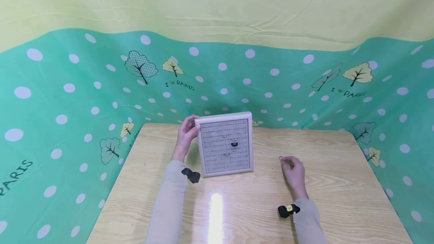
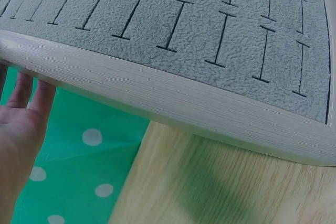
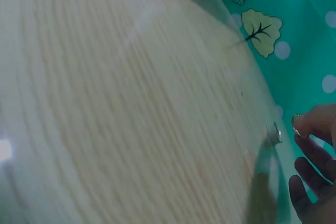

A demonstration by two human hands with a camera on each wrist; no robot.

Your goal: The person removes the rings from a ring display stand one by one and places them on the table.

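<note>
A ring display board (image 1: 211, 161) with a pale frame and grey slotted padding stands tilted on the table. Several rings sit in its middle slots, among them a black ring (image 1: 234, 144). My left hand (image 1: 187, 133) grips the board's upper left corner; in the left wrist view its fingers (image 2: 43, 98) go behind the pale frame (image 2: 131, 90). To the right of the board, my right hand (image 1: 294, 170) pinches a small gold-coloured ring (image 3: 297, 126) between thumb and forefinger. Beside it in the right wrist view is a small shiny piece (image 3: 274, 134); whether it is another ring, I cannot tell.
The wooden table (image 1: 332, 183) runs back to a green dotted cloth (image 1: 285, 89) that hangs behind and on both sides. A bright light reflection lies on the table in front of the board. Both wrists carry small black devices.
</note>
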